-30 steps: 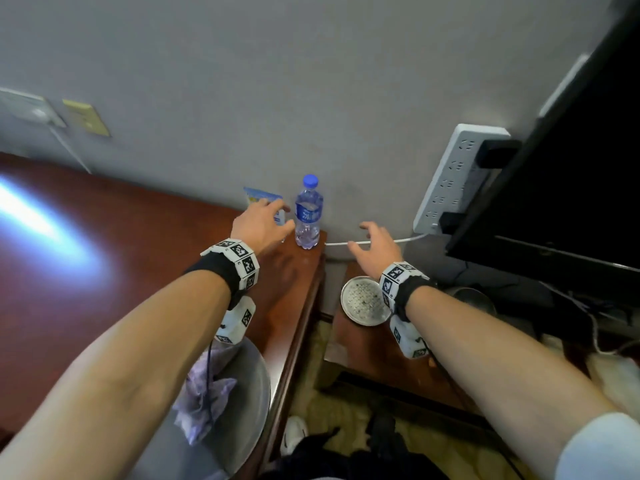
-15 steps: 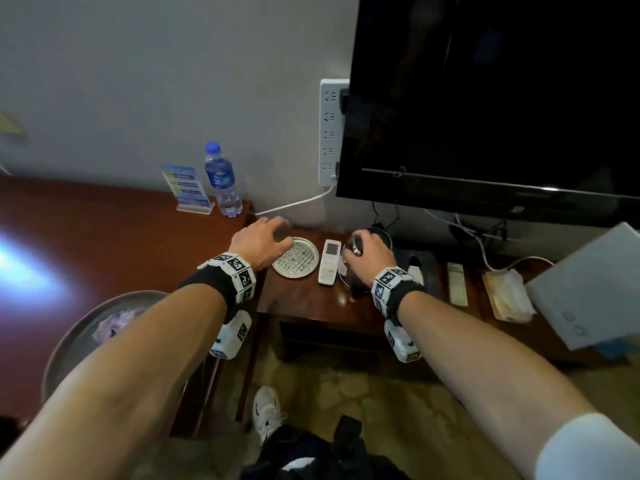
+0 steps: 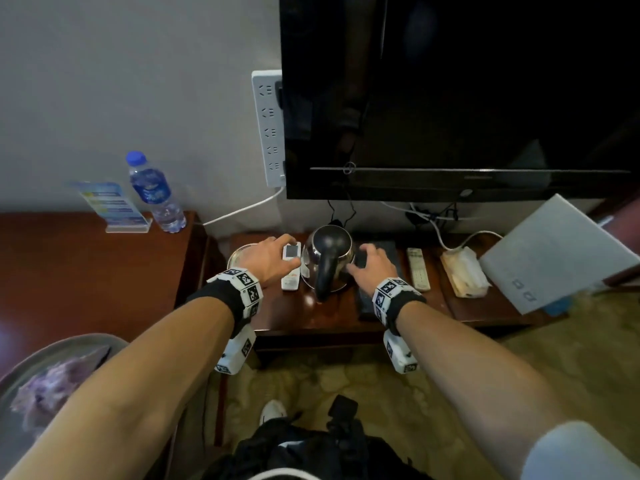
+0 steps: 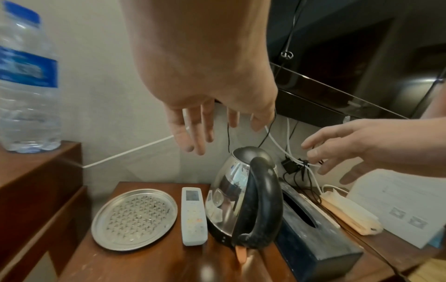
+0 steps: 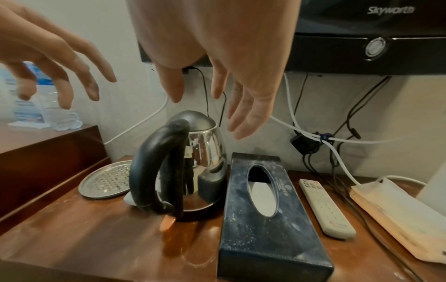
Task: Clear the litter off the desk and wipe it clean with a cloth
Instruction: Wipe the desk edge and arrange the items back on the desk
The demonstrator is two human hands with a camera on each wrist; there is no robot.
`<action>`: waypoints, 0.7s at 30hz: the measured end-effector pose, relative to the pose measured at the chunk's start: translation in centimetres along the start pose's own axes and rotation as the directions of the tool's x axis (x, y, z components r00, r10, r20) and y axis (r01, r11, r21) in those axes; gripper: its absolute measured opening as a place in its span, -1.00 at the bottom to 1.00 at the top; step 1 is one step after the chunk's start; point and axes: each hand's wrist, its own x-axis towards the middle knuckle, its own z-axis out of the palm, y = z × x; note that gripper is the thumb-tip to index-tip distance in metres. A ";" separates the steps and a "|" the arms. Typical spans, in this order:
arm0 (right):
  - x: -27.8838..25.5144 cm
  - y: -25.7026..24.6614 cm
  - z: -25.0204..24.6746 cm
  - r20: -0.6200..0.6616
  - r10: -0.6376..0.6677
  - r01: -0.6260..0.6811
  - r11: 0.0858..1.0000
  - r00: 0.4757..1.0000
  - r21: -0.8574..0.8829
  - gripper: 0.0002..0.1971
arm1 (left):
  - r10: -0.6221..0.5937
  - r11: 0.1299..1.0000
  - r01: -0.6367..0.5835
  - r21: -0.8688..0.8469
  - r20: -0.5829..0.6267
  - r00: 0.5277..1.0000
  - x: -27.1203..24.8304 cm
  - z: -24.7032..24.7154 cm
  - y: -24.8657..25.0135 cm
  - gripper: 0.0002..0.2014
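Both my hands hover, fingers spread and holding nothing, over a low wooden table (image 3: 329, 315) under the TV. In the head view my left hand (image 3: 277, 252) is above a white remote (image 3: 290, 282) and a perforated metal tray (image 4: 135, 215). My right hand (image 3: 367, 263) is above a black tissue box (image 5: 265, 209). A steel kettle (image 3: 329, 258) with a black handle stands between them. A crumpled purple cloth (image 3: 52, 386) lies in a grey basin (image 3: 69, 344) at lower left. The red-brown desk (image 3: 86, 271) is on the left.
A water bottle (image 3: 156, 192) and a blue sign stand (image 3: 110, 206) sit at the desk's back corner. A second remote (image 3: 417, 268), a pale wrapped pack (image 3: 464, 271) and a white sheet (image 3: 561, 251) lie to the right. The TV (image 3: 450, 98), a power strip (image 3: 270, 129) and cables are behind.
The view swung right from the desk to the low table. My left hand left the bottle's side for the white remote; my right hand moved right, past the kettle, over the tissue box.
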 end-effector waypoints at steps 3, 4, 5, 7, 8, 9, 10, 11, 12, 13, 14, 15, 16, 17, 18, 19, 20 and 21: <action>1.0 0.9 -0.1 -0.009 0.074 -0.074 0.997 0.997 0.020 -0.41 | 0.054 0.997 -0.051 -0.050 0.066 0.996 2.0 0.6 1.0 -0.52; 1.4 1.4 -0.1 -0.018 0.092 -0.091 0.996 0.996 0.021 -0.41 | 0.059 0.997 -0.055 -0.050 0.085 0.995 2.6 0.9 1.4 -0.53; 1.6 1.9 -0.1 -0.027 0.106 -0.105 0.994 0.994 0.017 -0.41 | 0.060 0.998 -0.056 -0.040 0.102 0.993 3.1 1.2 1.7 -0.53; 1.9 3.1 0.1 -0.036 0.140 -0.139 0.990 0.990 0.011 -0.42 | 0.042 0.999 -0.044 0.008 0.139 0.989 3.7 2.2 2.5 -0.52; 2.0 3.8 0.2 -0.036 0.158 -0.157 0.987 0.987 0.013 -0.42 | 0.026 0.999 -0.032 0.037 0.164 0.986 3.9 2.7 3.0 -0.50; 2.1 4.5 0.3 -0.028 0.175 -0.174 0.985 0.984 0.017 -0.41 | 0.011 0.998 -0.023 0.060 0.191 0.982 4.1 3.2 3.5 -0.48; 2.2 5.3 0.4 -0.013 0.193 -0.192 0.981 0.981 0.022 -0.41 | -0.006 0.997 -0.011 0.077 0.221 0.975 4.3 3.8 3.9 -0.46; 2.4 6.1 0.5 0.004 0.212 -0.212 0.977 0.977 0.025 -0.40 | -0.023 0.996 0.000 0.094 0.246 0.969 4.4 4.3 4.2 -0.45; 2.8 6.9 0.8 0.019 0.230 -0.230 0.973 0.973 0.022 -0.40 | -0.042 0.994 0.014 0.109 0.260 0.965 4.6 4.8 4.5 -0.43; 3.2 7.8 0.9 0.030 0.244 -0.244 0.970 0.969 0.014 -0.38 | -0.062 0.992 0.031 0.120 0.263 0.963 4.7 5.4 4.7 -0.41; 3.6 8.8 1.1 0.042 0.255 -0.256 0.967 0.966 0.007 -0.37 | -0.085 0.991 0.055 0.118 0.261 0.962 4.7 6.1 5.0 -0.40; 4.0 9.6 1.3 0.055 0.262 -0.263 0.965 0.963 0.007 -0.35 | -0.106 0.991 0.080 0.108 0.255 0.961 4.7 6.7 5.4 -0.39; 4.4 10.2 1.4 0.069 0.267 -0.268 0.963 0.961 0.011 -0.33 | -0.132 0.989 0.112 0.095 0.243 0.961 4.7 7.2 5.6 -0.39; 4.7 10.8 1.4 0.087 0.269 -0.271 0.962 0.959 0.013 -0.32 | -0.163 0.986 0.148 0.081 0.225 0.961 4.6 7.7 6.0 -0.38; 5.1 11.3 1.4 0.102 0.272 -0.275 0.961 0.957 0.012 -0.32 | -0.198 0.980 0.190 0.058 0.205 0.959 4.6 8.2 6.3 -0.38; 5.5 11.8 1.3 0.112 0.281 -0.284 0.959 0.953 0.016 -0.32 | -0.229 0.973 0.227 0.032 0.191 0.955 4.7 8.7 6.5 -0.39; 6.0 12.3 1.2 0.118 0.292 -0.297 0.955 0.949 0.023 -0.32 | -0.256 0.966 0.259 0.005 0.183 0.949 4.7 9.1 6.7 -0.40; 6.4 12.6 1.2 0.126 0.303 -0.309 0.951 0.945 0.033 -0.31 | -0.280 0.957 0.288 -0.023 0.178 0.943 4.7 9.4 7.0 -0.41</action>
